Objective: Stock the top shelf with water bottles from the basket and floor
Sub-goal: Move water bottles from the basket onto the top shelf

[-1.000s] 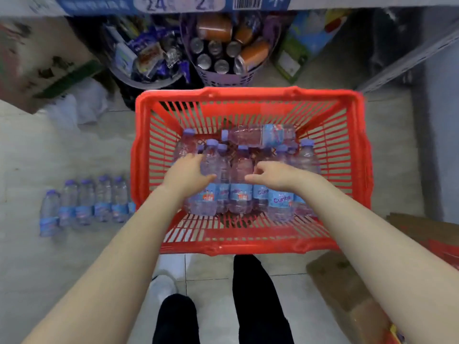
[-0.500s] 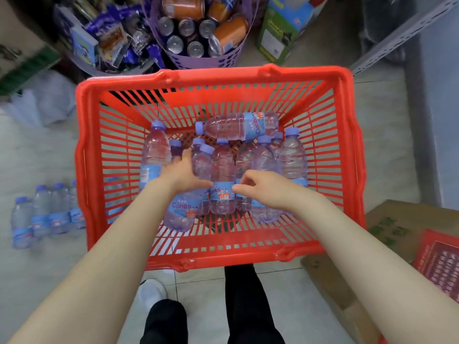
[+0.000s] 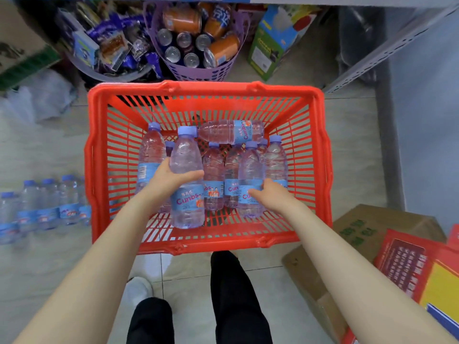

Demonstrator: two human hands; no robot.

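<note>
Left hand (image 3: 171,178) raised Cunbs bottle (image 3: 186,155); right hand (image 3: 273,197) grips neighbour bottle (image 3: 250,167).

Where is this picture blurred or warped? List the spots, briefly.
Head view: floor bottles at left smeared, labels unreadable; held bottle in the left hand sharp, label legible; red basket rim bowed by the wide lens; light soft and even, no hard shadows.

The left hand (image 3: 171,176) grips a water bottle (image 3: 187,155) around its middle, higher than the others in the red basket (image 3: 206,89). At 3 o'clock from it, the right hand (image 3: 273,197) holds a second bottle (image 3: 250,170) at its label. A flat bottle (image 3: 231,131) lies at 12 o'clock. Floor bottles (image 3: 47,202) line up at 9 o'clock.
</note>
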